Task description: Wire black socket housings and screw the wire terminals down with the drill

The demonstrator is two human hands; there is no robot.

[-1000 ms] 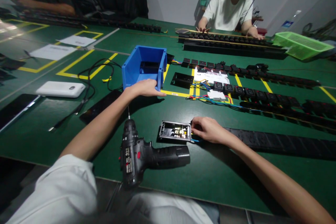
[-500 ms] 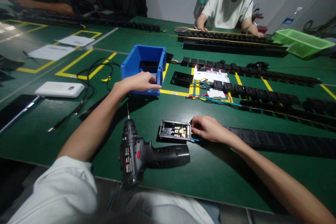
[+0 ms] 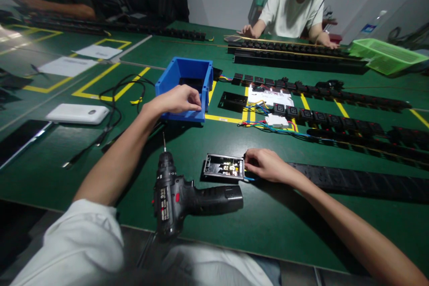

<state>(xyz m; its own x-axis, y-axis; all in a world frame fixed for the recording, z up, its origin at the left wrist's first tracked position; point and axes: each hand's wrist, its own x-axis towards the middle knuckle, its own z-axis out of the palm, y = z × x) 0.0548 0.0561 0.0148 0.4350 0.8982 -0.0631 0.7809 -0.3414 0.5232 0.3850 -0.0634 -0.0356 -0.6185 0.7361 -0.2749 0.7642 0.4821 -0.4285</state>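
Observation:
My left hand [image 3: 181,98] hangs over the front of a blue plastic bin [image 3: 164,81], its thumb and fingers drawn together. Whatever may be between those fingertips is hidden. Dark items lie inside the bin. Closer to me, my right hand [image 3: 263,164] has its fingers curled at the right end of a black rectangular housing [image 3: 214,167] with shiny metal contacts inside. Blue and yellow wires come out under that hand. A long black strip [image 3: 355,181] extends to the right behind the wrist. A black cordless drill [image 3: 172,196] lies between my arms, its bit pointing away from me.
Rows of black socket modules [image 3: 321,118] with coloured wires lie at the right, beside a white connector block [image 3: 276,120]. A white power bank [image 3: 78,113], a phone [image 3: 20,140] and black cables [image 3: 115,94] are at the left. Across the table, a person sits near a green basket [image 3: 385,56].
My left hand has risen slightly and shifted a little left at the bin's front. My right hand and the housing stay in place. The person opposite has lifted one hand.

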